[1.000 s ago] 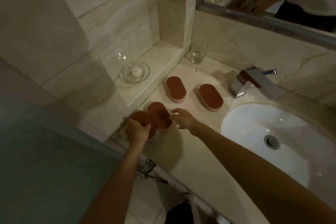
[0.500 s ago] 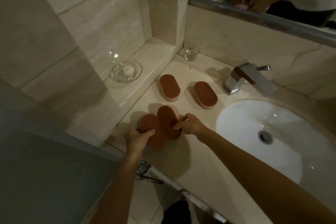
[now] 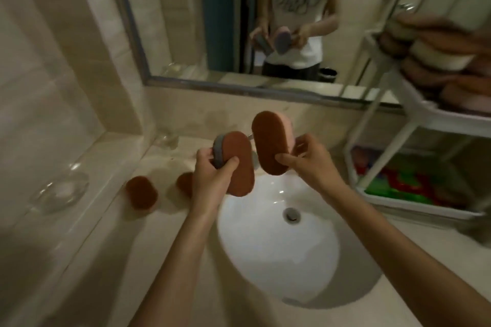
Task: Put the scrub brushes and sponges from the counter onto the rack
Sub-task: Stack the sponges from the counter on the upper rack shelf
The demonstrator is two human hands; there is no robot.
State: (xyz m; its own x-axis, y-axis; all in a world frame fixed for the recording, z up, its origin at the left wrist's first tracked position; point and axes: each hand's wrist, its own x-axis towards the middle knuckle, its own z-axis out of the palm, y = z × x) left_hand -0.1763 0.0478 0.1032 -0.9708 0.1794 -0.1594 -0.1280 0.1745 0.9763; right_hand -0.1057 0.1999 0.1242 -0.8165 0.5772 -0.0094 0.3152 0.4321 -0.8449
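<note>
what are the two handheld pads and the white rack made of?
Grey-backed pad, in the left hand: matte brown face on a grey layer, likely scourer bonded to foam. Pink-backed pad, in the right hand: same brown face, pink layer. Rack: smooth white bars, plastic or painted metal; blur leaves it open.

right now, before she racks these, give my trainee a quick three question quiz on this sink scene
1. True or false: the left hand grips a grey-backed sponge and the right hand grips a pink-backed sponge.
2. How many sponges lie on the counter?
3. The rack stands: A) left of the sink, B) right of it, C) inside it.
Key: 1 true; 2 two; 3 B.
</note>
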